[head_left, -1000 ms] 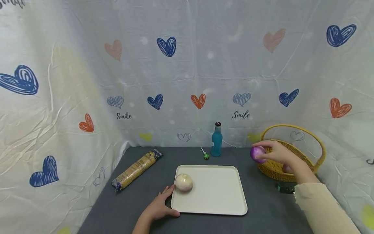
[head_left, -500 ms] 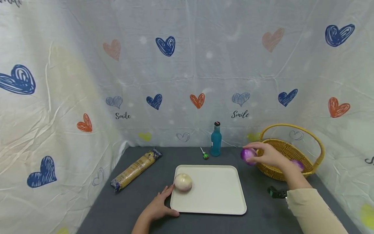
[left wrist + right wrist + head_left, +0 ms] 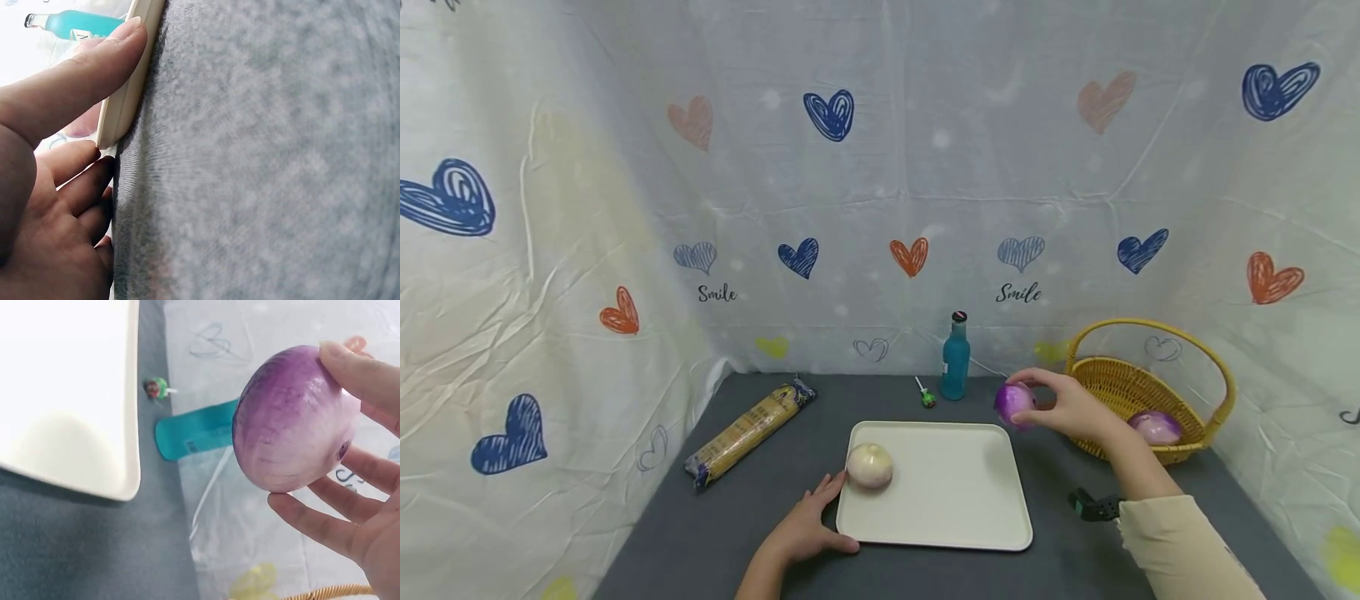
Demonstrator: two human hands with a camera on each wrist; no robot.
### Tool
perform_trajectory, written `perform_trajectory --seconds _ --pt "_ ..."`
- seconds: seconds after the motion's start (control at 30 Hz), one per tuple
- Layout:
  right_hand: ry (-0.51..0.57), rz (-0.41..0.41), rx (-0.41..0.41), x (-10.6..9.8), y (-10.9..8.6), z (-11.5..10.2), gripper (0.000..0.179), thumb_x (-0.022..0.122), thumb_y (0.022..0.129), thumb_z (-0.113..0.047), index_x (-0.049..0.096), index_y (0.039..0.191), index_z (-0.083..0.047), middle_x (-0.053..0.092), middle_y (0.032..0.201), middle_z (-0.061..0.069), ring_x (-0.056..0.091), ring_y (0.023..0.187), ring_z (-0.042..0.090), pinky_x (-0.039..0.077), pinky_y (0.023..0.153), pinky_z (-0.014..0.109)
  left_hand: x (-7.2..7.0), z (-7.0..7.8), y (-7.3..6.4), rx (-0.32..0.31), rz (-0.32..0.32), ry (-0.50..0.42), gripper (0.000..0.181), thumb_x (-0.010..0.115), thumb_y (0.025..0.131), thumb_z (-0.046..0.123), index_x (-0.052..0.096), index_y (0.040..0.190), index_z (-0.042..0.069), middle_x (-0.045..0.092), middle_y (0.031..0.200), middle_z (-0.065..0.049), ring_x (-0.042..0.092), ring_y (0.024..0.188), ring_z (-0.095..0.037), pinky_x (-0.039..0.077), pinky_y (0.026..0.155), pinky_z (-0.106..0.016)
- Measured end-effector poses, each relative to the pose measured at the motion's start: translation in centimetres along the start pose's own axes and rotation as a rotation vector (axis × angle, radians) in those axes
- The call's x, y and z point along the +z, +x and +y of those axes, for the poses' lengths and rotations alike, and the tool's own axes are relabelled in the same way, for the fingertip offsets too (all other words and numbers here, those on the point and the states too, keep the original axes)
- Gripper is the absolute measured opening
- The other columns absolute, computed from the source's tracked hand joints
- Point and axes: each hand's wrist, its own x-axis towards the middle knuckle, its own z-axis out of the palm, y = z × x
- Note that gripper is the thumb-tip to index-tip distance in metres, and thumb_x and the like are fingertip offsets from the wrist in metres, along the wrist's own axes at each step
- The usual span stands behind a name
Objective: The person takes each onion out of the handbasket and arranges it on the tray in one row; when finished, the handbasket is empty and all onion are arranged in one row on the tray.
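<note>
In the head view my right hand [image 3: 1067, 406] holds a purple onion [image 3: 1013, 405] between thumb and fingers, above the dark table near the tray's back right corner. The right wrist view shows this onion [image 3: 294, 419] up close, its skin shading from purple to pale. My left hand [image 3: 808, 523] rests at the front left corner of the cream tray [image 3: 955, 492], thumb along the front edge and a fingertip at the left side. A pale, whitish onion [image 3: 870, 466] sits on the tray's left part. The left wrist view has the thumb [image 3: 94, 78] against the tray's rim [image 3: 128, 106].
A yellow wicker basket [image 3: 1108, 383] with another purple onion [image 3: 1156, 427] stands at the right. Behind the tray are a blue bottle [image 3: 955, 362] and a green lollipop [image 3: 928, 399]. A noodle packet [image 3: 748, 431] lies left. A printed curtain [image 3: 880, 167] hangs behind the table.
My right hand has carried the purple onion leftward from the basket's rim toward the tray. The onion inside the basket has come into fuller view. My left hand has stayed at the tray.
</note>
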Motion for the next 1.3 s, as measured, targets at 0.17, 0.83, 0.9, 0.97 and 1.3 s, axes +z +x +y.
perform_trajectory --seconds 0.17,0.83,0.9,0.97,1.3 --pt "0.032 -0.013 -0.019 0.9 0.3 -0.4 0.055 0.086 0.081 -0.029 0.062 0.130 -0.018 0.064 0.129 0.010 0.060 0.116 0.033 0.061 0.085 0.037 0.0 -0.2 0.0 0.005 -0.001 0.009 0.114 0.094 0.066 0.041 0.032 0.160 0.018 0.026 0.163 -0.025 0.014 0.142 -0.068 0.018 0.107 -0.082" --pt "0.033 -0.062 -0.114 6.5 1.5 -1.8 0.052 0.085 0.083 -0.019 0.063 0.129 -0.013 0.063 0.132 0.014 0.059 0.118 0.038 0.062 0.083 0.045 -0.1 0.0 0.0 0.008 -0.007 -0.007 0.114 0.094 0.067 0.040 0.032 0.160 0.018 0.025 0.163 -0.026 0.013 0.144 -0.066 0.017 0.109 -0.080" --pt "0.044 -0.074 -0.117 7.2 1.7 -1.9 0.052 0.086 0.082 -0.018 0.063 0.129 -0.013 0.062 0.133 0.014 0.059 0.119 0.038 0.062 0.082 0.044 -0.2 0.0 0.0 0.002 -0.005 -0.004 0.114 0.094 0.067 0.039 0.032 0.160 0.018 0.025 0.163 -0.026 0.013 0.143 -0.066 0.017 0.108 -0.080" --pt "0.054 -0.086 -0.114 7.9 1.8 -2.0 0.052 0.086 0.081 -0.018 0.064 0.128 -0.013 0.062 0.134 0.013 0.059 0.120 0.038 0.062 0.082 0.043 -0.2 0.1 0.0 -0.005 -0.004 -0.003 0.114 0.094 0.066 0.039 0.033 0.160 0.018 0.025 0.163 -0.026 0.013 0.143 -0.066 0.017 0.108 -0.081" --pt "0.063 -0.115 -0.052 11.4 1.8 -2.9 0.049 0.085 0.082 -0.026 0.066 0.125 -0.016 0.065 0.130 0.006 0.058 0.119 0.031 0.060 0.085 0.045 0.0 0.2 0.1 -0.019 -0.014 -0.024 0.114 0.094 0.067 0.038 0.032 0.160 0.017 0.024 0.164 -0.027 0.011 0.143 -0.068 0.015 0.108 -0.081"
